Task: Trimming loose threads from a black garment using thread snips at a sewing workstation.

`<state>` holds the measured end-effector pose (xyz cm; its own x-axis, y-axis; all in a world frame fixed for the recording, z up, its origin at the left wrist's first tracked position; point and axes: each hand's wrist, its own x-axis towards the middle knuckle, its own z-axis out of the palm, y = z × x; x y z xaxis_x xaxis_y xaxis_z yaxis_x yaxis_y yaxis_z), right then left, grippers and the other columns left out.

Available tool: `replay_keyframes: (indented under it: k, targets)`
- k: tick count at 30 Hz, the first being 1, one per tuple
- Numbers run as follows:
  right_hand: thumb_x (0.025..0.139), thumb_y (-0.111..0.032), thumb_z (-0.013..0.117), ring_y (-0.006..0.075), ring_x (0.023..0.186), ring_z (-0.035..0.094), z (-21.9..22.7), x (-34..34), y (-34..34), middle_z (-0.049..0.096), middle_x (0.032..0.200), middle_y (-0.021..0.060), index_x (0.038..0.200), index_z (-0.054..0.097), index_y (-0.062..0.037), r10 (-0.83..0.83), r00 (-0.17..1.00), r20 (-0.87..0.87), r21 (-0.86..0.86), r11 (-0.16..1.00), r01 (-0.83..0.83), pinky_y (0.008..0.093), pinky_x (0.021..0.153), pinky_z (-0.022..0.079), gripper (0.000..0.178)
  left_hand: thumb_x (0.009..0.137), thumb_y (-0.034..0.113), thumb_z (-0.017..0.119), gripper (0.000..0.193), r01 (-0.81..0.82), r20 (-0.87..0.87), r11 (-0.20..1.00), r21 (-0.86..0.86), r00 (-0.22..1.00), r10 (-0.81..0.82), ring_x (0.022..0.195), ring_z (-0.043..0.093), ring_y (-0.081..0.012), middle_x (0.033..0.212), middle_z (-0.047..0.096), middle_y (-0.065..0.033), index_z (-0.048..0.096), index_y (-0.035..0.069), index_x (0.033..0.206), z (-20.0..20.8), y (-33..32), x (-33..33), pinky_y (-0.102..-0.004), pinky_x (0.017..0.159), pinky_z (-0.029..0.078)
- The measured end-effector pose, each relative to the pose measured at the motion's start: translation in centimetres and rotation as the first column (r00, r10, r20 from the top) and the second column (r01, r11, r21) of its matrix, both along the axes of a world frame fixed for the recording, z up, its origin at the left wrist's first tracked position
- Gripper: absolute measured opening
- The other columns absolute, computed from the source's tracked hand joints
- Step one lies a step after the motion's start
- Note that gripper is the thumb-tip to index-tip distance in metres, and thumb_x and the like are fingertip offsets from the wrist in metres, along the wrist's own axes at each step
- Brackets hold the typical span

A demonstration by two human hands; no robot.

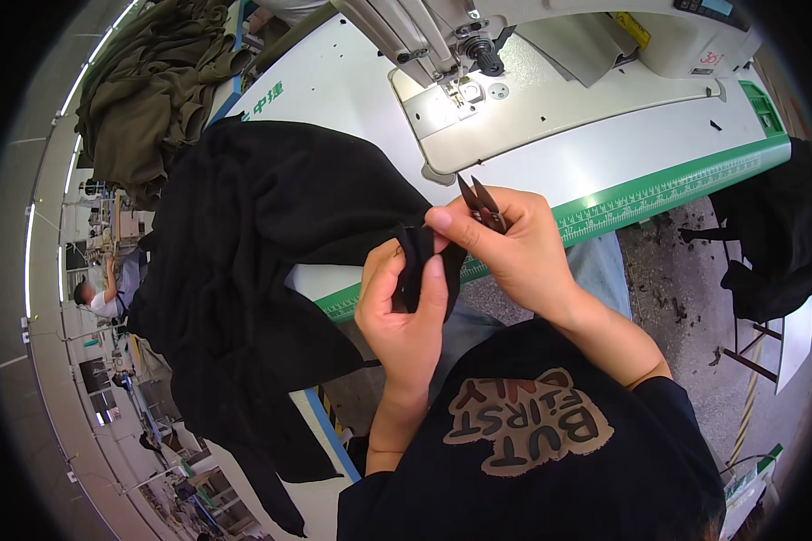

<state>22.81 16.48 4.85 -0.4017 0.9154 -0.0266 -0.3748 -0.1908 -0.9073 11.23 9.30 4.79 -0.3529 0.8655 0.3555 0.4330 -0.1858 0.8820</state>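
A black garment [271,207] is draped over the left part of the sewing table and hangs off its front edge. My left hand [401,307] pinches a folded edge of it between thumb and fingers, just in front of the table. Close beside it, the thumb and fingertip of my right hand [505,239] meet at the same fold. A pair of dark thread snips [480,200] is tucked in my right hand, blades pointing up and away from the cloth. Beyond my hands stands the sewing machine [460,63], its needle area lit.
A green ruler strip [604,198] runs along the table's front edge. Olive-brown garments [153,90] are heaped at the far left. Grey sheet material [577,45] lies behind the machine arm. Black cloth [767,234] hangs on a stand at right. Another person [108,288] sits far left.
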Motion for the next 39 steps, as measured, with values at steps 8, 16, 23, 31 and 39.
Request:
replay_keyframes:
  k: [8,16,23,31,39]
  targets:
    - [0.091,-0.016,0.063,0.0018,0.059,0.045,1.2,1.2,0.6,0.066,0.077,0.0004,0.095,0.069,-0.0006,0.057,0.998,0.028,-0.056,0.997,-0.055,0.0177,0.054,0.036,0.017,0.09,0.004,0.061,0.014,0.099,0.593,0.991,-0.091,0.805,-0.026,0.086,0.054,-0.0063,0.095,0.059,-0.0025,0.063,-0.007,0.099,0.2,-0.3,-1.7,-0.0206,0.081,0.042]
    - [0.086,-0.012,0.068,0.0042,0.066,0.044,0.5,1.0,1.5,0.061,0.088,-0.0005,0.095,0.068,-0.0026,0.093,0.967,0.238,0.281,0.946,-0.16,0.02,0.058,0.035,0.013,0.09,0.003,0.062,0.014,0.175,0.609,0.979,-0.107,0.79,-0.075,0.089,0.055,-0.0067,0.095,0.06,-0.0011,0.063,-0.005,0.101,1.2,-0.3,-1.8,-0.0214,0.083,0.042]
    - [0.082,-0.01,0.072,0.0047,0.066,0.042,0.9,0.6,2.2,0.057,0.085,-0.0026,0.09,0.065,-0.0033,0.085,0.952,0.293,0.437,0.874,-0.213,0.0204,0.056,0.033,0.013,0.087,-0.001,0.065,0.018,0.188,0.356,0.97,-0.157,0.927,-0.122,0.091,0.056,-0.0069,0.097,0.06,-0.0027,0.062,-0.005,0.104,1.1,-0.3,-2.0,-0.0213,0.084,0.043]
    - [0.074,-0.009,0.078,0.0056,0.066,0.047,0.9,1.6,0.8,0.058,0.09,0.0021,0.089,0.064,-0.0024,-0.084,0.948,0.306,0.396,0.917,-0.046,0.021,0.053,0.034,0.022,0.089,-0.002,0.061,0.022,0.158,0.545,0.983,-0.092,0.834,-0.083,0.092,0.056,-0.0063,0.102,0.058,-0.0037,0.059,-0.004,0.111,0.5,0.2,-1.9,-0.0182,0.082,0.044]
    - [0.07,0.001,0.074,0.0046,0.068,0.056,-0.6,1.9,-2.5,0.065,0.096,0.0055,0.092,0.066,-0.003,-0.444,0.821,0.359,0.77,0.638,0.008,0.019,0.053,0.038,0.024,0.093,-0.001,0.05,0.027,0.171,0.633,0.982,-0.077,0.77,-0.084,0.089,0.054,-0.0067,0.098,0.055,-0.0018,0.056,-0.003,0.119,2.2,1.1,-1.2,-0.0208,0.081,0.044]
